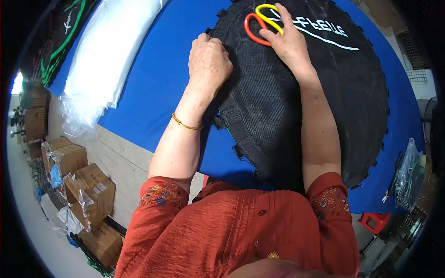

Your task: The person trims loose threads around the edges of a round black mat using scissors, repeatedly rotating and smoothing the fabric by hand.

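A large round black trampoline mat with small tabs around its rim and white lettering lies on the blue-covered table. My left hand is closed at the mat's left rim, its fingers curled round the edge; anything small inside them is hidden. Farther right, on top of the mat, my right hand has thumb and fingers on the handles of a pair of scissors, one loop red and the other yellow. The blades are hard to make out against the dark fabric.
A stack of clear plastic bags lies on the blue table cover at left. Black and green material is beyond it. Cardboard boxes stand on the floor at lower left; a red stool is at lower right, below bagged items.
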`<move>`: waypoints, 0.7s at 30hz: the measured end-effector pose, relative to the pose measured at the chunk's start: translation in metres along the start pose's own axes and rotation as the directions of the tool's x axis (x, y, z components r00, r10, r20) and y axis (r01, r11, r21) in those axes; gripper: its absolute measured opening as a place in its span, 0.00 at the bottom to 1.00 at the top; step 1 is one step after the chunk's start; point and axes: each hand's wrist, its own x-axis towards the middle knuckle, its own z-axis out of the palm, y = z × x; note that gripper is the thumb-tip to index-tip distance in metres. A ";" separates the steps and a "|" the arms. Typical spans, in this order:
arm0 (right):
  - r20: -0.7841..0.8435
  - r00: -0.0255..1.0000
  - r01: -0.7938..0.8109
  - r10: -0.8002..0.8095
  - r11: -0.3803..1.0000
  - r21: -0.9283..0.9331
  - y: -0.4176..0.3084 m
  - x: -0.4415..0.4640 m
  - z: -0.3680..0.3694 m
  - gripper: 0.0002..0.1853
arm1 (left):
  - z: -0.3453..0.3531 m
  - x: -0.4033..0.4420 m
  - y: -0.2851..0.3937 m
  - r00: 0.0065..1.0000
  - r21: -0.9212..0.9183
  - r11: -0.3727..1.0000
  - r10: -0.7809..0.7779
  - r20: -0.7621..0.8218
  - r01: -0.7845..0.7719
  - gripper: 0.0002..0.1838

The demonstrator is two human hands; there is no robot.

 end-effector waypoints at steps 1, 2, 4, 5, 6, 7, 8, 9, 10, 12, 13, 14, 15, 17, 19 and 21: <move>0.014 0.999 -0.040 0.040 0.999 -0.015 -0.004 0.000 0.000 0.43 | 0.000 0.000 0.000 1.000 -0.001 1.000 0.005 0.000 -0.005 0.05; 0.029 0.996 -0.078 0.079 0.996 -0.030 -0.009 0.002 -0.003 0.43 | 0.000 0.000 0.000 1.000 -0.002 1.000 0.008 0.000 -0.008 0.05; 0.145 0.930 -0.333 0.337 0.941 -0.049 -0.032 0.008 -0.014 0.42 | 0.000 0.000 -0.001 1.000 -0.004 1.000 0.013 -0.005 -0.013 0.05; 0.079 0.958 -0.271 0.277 0.959 -0.081 -0.028 0.008 -0.010 0.43 | 0.000 -0.001 -0.001 1.000 -0.006 1.000 0.018 -0.009 -0.018 0.05; 0.014 0.977 -0.209 0.212 0.971 -0.117 -0.017 0.007 -0.003 0.43 | 0.001 -0.001 -0.001 1.000 -0.008 1.000 0.023 -0.012 -0.023 0.05; -0.050 0.988 -0.150 0.144 0.976 -0.155 -0.009 0.005 0.003 0.43 | 0.001 -0.001 -0.002 1.000 -0.011 1.000 0.024 -0.017 -0.024 0.06; -0.089 0.996 -0.043 0.029 0.988 -0.150 -0.006 0.001 0.009 0.44 | 0.001 -0.001 -0.002 0.999 -0.012 1.000 0.027 -0.020 -0.028 0.06; -0.134 0.981 0.120 -0.142 0.980 -0.158 0.013 0.001 0.021 0.46 | 0.001 -0.001 -0.001 0.999 -0.013 0.999 0.033 -0.022 -0.034 0.06; -0.072 0.995 0.057 -0.069 0.986 -0.156 0.004 0.000 0.023 0.46 | 0.001 0.000 -0.002 0.999 -0.006 0.999 0.036 -0.020 -0.036 0.06; 0.079 0.993 -0.075 0.088 0.985 -0.157 -0.017 -0.001 0.024 0.48 | 0.002 0.000 -0.002 0.999 0.005 0.999 0.043 -0.021 -0.043 0.06; 0.069 0.995 -0.059 0.072 0.981 -0.182 -0.017 0.000 0.029 0.48 | 0.002 0.001 -0.001 0.999 0.007 0.999 0.043 -0.018 -0.043 0.07; 0.059 0.996 -0.060 0.072 0.980 -0.188 -0.017 0.001 0.030 0.48 | 0.002 0.001 -0.001 0.999 0.010 0.999 0.041 -0.014 -0.041 0.07; 0.051 0.996 -0.061 0.072 0.979 -0.193 -0.019 0.001 0.030 0.48 | 0.001 0.000 -0.001 0.999 0.012 0.999 0.038 -0.011 -0.037 0.07; -0.041 0.999 0.015 -0.024 0.979 -0.202 -0.009 0.005 0.032 0.47 | 0.006 0.000 -0.002 0.997 0.006 0.999 0.045 -0.056 -0.045 0.05; -0.087 0.994 0.053 -0.071 0.979 -0.197 -0.004 0.009 0.037 0.47 | 0.008 0.000 -0.003 0.996 0.005 0.999 0.043 -0.081 -0.043 0.05; -0.097 0.993 0.046 -0.063 0.983 -0.176 -0.004 0.011 0.041 0.47 | 0.008 0.000 -0.002 0.996 0.007 0.999 0.041 -0.080 -0.040 0.05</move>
